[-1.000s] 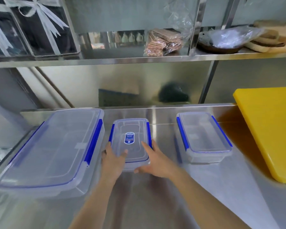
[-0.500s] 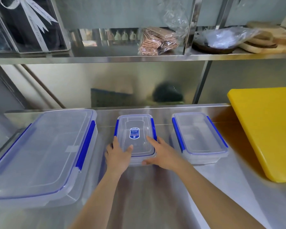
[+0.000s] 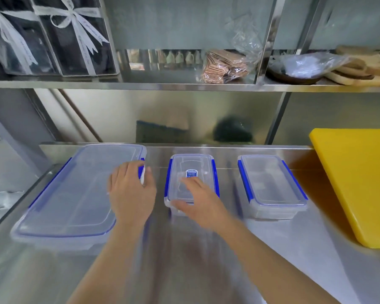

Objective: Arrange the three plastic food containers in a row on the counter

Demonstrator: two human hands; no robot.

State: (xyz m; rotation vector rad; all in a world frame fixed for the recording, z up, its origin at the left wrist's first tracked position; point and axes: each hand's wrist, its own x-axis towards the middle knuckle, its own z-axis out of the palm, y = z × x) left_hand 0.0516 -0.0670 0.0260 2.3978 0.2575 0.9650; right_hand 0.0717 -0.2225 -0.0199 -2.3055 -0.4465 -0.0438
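Three clear plastic boxes with blue clips sit in a row on the shiny metal tabletop, each with its lid on. The big box is on the left. The small box is in the middle and has a blue sticker on its lid. The middle-sized box is on the right. There is a gap between each box and the next.

There are two hands, both bare. The left hand lies on the right edge of the big box, fingers spread over the lid and the blue clip. It is open and flat, not squeezing. The right hand is over the near end of the small box with its fingers spread wide. It is blurry, so I cannot tell if it touches the lid.

One thick yellow cutting board lies on the tabletop at the far right, near the middle-sized box.

A metal wall stands behind the tabletop. Above it is one long metal shelf. On the shelf are two dark gift boxes tied with white ribbon, one bag of brown wafers, and some wooden boards beside a clear plastic bag.
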